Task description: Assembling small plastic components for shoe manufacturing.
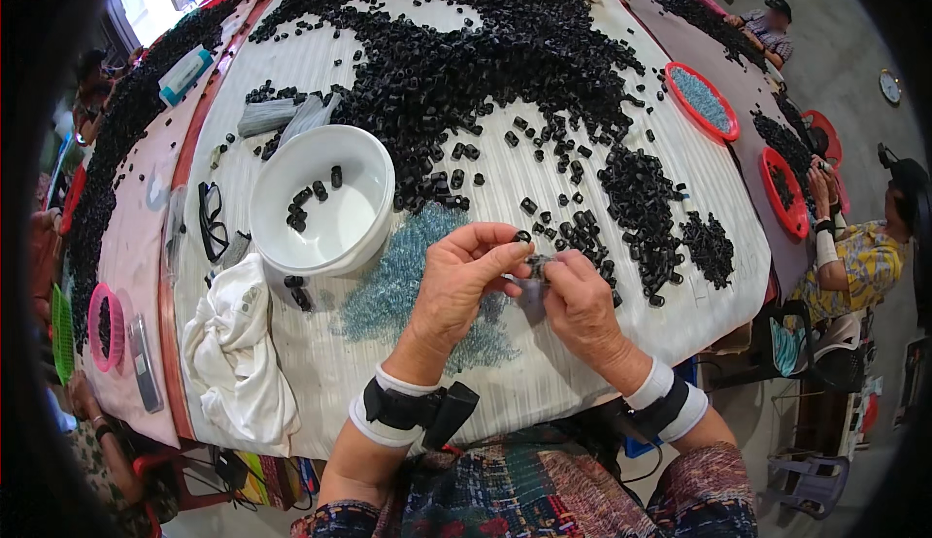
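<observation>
Near the front of the table, my two hands are close together. My left hand (pixel 456 271) pinches a small black ring-shaped plastic part (pixel 523 237) between thumb and fingertips. Beside it, the closed fingers of my right hand (pixel 584 313) meet at a small dark piece (pixel 537 264), mostly hidden, whose kind I cannot make out. Under and left of my left hand spreads a heap of small translucent blue-grey pieces (pixel 403 261). Several loose black plastic parts (pixel 582 232) lie just beyond my right hand. A white bowl (pixel 374 232) at the left holds several black parts.
A large mound of black parts (pixel 505 48) covers the far table; smaller piles (pixel 707 247) sit right. Black-framed glasses (pixel 212 222) and a white cloth (pixel 238 353) lie left. A red basket (pixel 730 134) holds blue-grey pieces. Other people (pixel 859 256) sit at neighbouring tables.
</observation>
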### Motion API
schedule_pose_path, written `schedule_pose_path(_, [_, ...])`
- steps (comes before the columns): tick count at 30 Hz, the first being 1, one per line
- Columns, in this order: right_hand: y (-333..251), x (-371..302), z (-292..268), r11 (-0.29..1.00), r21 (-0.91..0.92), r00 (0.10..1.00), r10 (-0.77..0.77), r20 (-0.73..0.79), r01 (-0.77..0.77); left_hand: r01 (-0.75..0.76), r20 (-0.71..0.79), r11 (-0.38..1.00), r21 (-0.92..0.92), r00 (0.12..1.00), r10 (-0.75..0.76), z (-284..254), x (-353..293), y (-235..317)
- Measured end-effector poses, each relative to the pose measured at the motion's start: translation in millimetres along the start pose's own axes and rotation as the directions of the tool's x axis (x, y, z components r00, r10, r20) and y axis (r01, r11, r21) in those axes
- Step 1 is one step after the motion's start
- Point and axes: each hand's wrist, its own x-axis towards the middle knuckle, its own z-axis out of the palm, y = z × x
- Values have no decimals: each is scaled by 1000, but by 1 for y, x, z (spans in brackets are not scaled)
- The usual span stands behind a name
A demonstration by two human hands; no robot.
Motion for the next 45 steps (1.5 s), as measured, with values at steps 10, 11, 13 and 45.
schedule_pose_path(10, [-22,40,-37,812,554,968,247,-39,-185,31,64,998,60,997,-35,-1,-4,-4])
schedule_pose_path(11, [-22,41,-36,811,554,968,247,-36,-186,15,65,997,70,998,-19,0,-4,-4])
schedule_pose_path(13, [-22,42,-33,822,547,971,229,-63,-159,0,67,997,82,998,-5,0,-3,-3])
schedule_pose_path(45, [-26,35,-14,987,156,972,71,-225,-36,-58,-33,949,311,997,72,7,-8,0])
